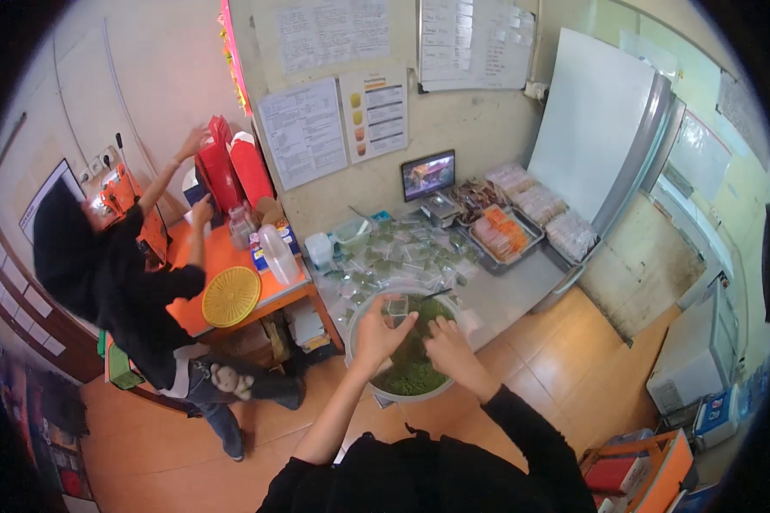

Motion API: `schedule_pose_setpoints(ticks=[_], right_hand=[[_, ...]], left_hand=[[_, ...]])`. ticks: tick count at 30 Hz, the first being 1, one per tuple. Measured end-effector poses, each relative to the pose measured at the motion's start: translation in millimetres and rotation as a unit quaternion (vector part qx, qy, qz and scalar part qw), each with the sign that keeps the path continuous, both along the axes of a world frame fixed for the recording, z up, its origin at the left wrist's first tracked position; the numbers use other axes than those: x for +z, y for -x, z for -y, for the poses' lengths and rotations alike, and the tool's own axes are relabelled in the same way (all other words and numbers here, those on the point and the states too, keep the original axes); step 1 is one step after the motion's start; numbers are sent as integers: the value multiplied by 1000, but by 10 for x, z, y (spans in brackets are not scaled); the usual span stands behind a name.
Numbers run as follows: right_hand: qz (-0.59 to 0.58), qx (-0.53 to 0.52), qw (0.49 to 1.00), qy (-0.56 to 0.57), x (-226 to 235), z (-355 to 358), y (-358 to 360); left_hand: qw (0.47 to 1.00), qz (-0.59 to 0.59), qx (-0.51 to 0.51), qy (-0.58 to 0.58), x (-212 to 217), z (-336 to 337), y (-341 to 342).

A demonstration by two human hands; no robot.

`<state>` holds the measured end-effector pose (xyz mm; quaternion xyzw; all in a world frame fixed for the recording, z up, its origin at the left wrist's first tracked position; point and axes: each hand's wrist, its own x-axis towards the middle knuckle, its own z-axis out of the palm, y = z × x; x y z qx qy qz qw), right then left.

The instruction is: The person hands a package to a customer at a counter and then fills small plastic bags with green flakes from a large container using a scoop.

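Clear plastic showed between the thumb and fingers of the left hand [375,340], which was curled partway closed around a small packet [396,309]. The right hand [447,349] had its fingers bent together, low over green shreds [411,376]; whether it pinched any could not be told. The shreds lay in a round whitish tub [443,392] at the near left corner of the metal desk [506,301], a dark handle [437,293] at its rim. Flat clear packets with green contents [402,252] covered the desk's left half to the far edge. Toward the right end stood a tray of orange packs [500,235], with bundled pale packs [571,235] beside it. A small screen [428,175] stood at the far edge. To the left, a person in black [115,282] reached across an orange desk [184,316], a yellow basket [231,297] near its right edge.
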<state>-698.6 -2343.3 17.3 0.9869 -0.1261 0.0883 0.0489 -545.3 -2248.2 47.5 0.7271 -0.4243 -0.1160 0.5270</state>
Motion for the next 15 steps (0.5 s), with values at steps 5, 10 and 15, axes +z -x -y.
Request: schedule_pose_setpoints(ticks=[5, 10, 15], right_hand=[[311, -52, 925, -212, 602, -271, -205], [452, -48, 798, -396, 528, -248, -310], [471, -24, 784, -403, 619, -233, -291]], left_hand=[[998, -64, 3, 12, 47, -92, -15], [988, -149, -52, 3, 272, -175, 136], [944, -264, -61, 187, 26, -174, 54]])
